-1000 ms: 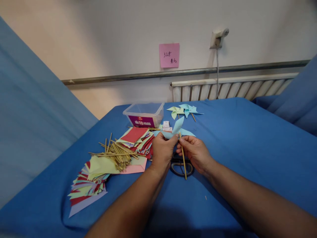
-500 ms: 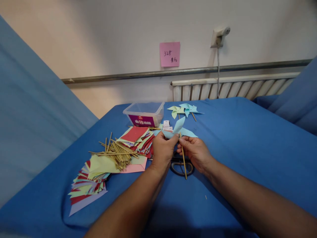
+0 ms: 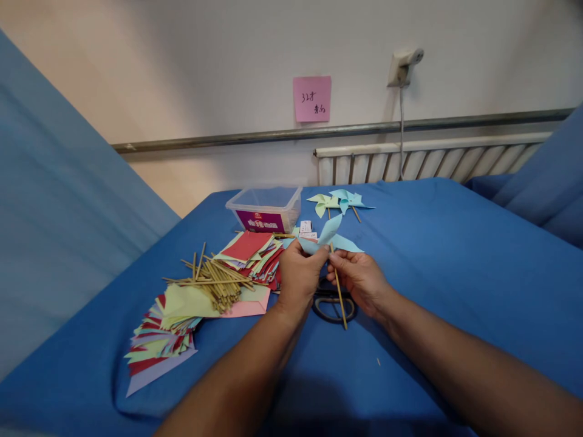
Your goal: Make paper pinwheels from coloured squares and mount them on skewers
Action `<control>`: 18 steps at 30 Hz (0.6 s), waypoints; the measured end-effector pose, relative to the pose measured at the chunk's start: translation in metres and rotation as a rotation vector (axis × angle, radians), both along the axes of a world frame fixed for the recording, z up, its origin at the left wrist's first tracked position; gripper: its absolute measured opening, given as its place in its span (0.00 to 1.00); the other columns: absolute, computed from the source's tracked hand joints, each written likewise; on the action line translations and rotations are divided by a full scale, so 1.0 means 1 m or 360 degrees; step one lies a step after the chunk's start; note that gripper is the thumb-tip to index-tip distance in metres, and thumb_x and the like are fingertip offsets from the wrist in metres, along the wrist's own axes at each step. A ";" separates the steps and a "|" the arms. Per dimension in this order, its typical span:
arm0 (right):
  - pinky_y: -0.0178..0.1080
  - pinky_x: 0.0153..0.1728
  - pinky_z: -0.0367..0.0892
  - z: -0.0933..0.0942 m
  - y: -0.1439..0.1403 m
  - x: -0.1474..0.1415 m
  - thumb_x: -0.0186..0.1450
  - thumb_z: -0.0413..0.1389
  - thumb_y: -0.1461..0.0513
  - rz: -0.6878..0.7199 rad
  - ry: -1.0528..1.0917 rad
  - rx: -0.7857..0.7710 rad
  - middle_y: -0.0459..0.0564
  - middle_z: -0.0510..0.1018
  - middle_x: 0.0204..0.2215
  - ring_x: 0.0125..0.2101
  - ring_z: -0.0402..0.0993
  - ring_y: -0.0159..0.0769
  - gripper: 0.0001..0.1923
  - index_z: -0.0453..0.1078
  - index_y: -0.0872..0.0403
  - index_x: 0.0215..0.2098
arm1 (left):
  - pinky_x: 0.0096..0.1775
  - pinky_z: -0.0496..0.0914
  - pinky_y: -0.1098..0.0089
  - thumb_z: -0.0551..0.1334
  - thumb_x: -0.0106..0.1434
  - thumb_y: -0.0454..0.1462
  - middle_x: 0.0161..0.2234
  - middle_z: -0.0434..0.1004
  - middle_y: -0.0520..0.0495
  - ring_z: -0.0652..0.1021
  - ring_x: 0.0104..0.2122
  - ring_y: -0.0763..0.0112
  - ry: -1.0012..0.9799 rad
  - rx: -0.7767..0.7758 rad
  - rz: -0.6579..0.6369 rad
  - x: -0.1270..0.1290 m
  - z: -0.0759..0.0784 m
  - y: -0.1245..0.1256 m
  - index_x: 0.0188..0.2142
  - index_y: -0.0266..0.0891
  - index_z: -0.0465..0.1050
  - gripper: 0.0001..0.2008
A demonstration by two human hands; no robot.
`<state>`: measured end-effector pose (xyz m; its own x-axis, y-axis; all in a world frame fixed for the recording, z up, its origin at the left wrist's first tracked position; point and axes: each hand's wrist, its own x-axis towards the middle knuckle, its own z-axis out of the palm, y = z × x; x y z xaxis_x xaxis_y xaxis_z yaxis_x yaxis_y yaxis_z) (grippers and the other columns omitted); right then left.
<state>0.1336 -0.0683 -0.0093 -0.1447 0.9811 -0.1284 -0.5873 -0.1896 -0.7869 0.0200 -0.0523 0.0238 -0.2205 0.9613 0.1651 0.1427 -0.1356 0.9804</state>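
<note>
My left hand (image 3: 299,273) is closed on a light blue paper pinwheel (image 3: 331,229), whose blades fan out above and to the right of the fingers. Between the thumb and fingers of my right hand (image 3: 357,276) is a thin wooden stick (image 3: 340,297), its top end against the back of the pinwheel. The stick's lower end slants down toward me. Black-handled scissors (image 3: 321,315) lie on the blue cloth under my hands, with their blades hidden. Whether a pin joins the stick and the pinwheel is covered by my fingers.
Left of my hands lie a heap of wooden sticks (image 3: 223,285), stacked coloured paper squares (image 3: 248,247) and fanned paper (image 3: 161,340). Behind stand a clear plastic box (image 3: 291,212) and small white boxes (image 3: 306,227). A green pinwheel (image 3: 324,203) and a blue pinwheel (image 3: 348,199) lie farther back.
The lower end of the stick has swung slightly to the right. Both hands keep almost the same place and grip.
</note>
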 end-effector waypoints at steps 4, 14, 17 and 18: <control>0.31 0.23 0.65 0.000 0.000 0.000 0.48 0.71 0.55 -0.0008 0.0018 -0.0003 0.44 0.77 0.20 0.19 0.71 0.27 0.17 0.74 0.56 0.29 | 0.25 0.64 0.74 0.69 0.46 0.40 0.22 0.73 0.54 0.70 0.22 0.75 0.0002 0.0007 -0.0007 0.000 0.001 -0.001 0.26 0.36 0.72 0.11; 0.32 0.29 0.68 -0.003 0.000 0.001 0.54 0.69 0.56 0.0102 0.0100 0.0065 0.46 0.79 0.26 0.24 0.73 0.27 0.14 0.75 0.56 0.33 | 0.23 0.63 0.75 0.69 0.46 0.39 0.20 0.72 0.54 0.70 0.20 0.76 -0.0090 -0.0014 -0.0011 0.000 0.002 -0.001 0.25 0.36 0.71 0.10; 0.32 0.31 0.69 -0.001 -0.002 0.002 0.54 0.68 0.58 0.0155 0.0126 0.0119 0.46 0.80 0.28 0.26 0.74 0.28 0.12 0.76 0.56 0.33 | 0.22 0.63 0.75 0.69 0.47 0.39 0.21 0.72 0.54 0.70 0.19 0.77 -0.0093 -0.0022 -0.0003 -0.001 0.002 0.000 0.26 0.36 0.71 0.10; 0.32 0.32 0.69 0.000 -0.003 0.002 0.55 0.68 0.59 0.0175 0.0136 0.0131 0.47 0.80 0.28 0.27 0.75 0.28 0.12 0.76 0.56 0.34 | 0.22 0.63 0.75 0.69 0.47 0.39 0.21 0.73 0.53 0.70 0.20 0.76 -0.0090 -0.0022 -0.0003 -0.001 0.002 0.000 0.26 0.36 0.72 0.10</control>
<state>0.1356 -0.0708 -0.0093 -0.2588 0.9654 -0.0306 -0.6318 -0.1932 -0.7507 0.0188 -0.0524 0.0258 -0.2273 0.9639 0.1390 0.0869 -0.1221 0.9887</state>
